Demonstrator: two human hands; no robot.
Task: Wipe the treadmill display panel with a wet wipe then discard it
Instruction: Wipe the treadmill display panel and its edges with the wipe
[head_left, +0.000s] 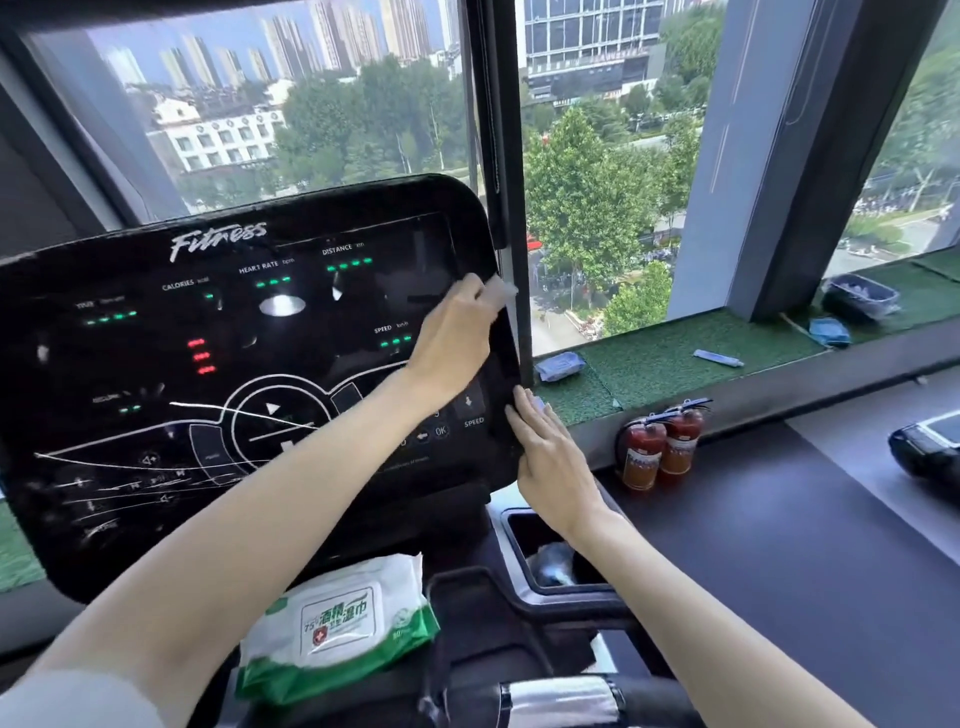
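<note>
Two hands up at the right side of the panel (234, 364). Left hand (454, 340) curled, pinching a white wipe (500, 288) against the top right edge. Right hand (553, 457) flat, fingers straight, pressed on the lower right edge, holding nothing. Green and white pack (337, 623) lying just below the panel. Two red fire bottles (660, 447) by the sill (675, 358).

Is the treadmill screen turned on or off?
On. Green lights glow under the heart rate and speed labels on the display panel, plus red lights.
</note>
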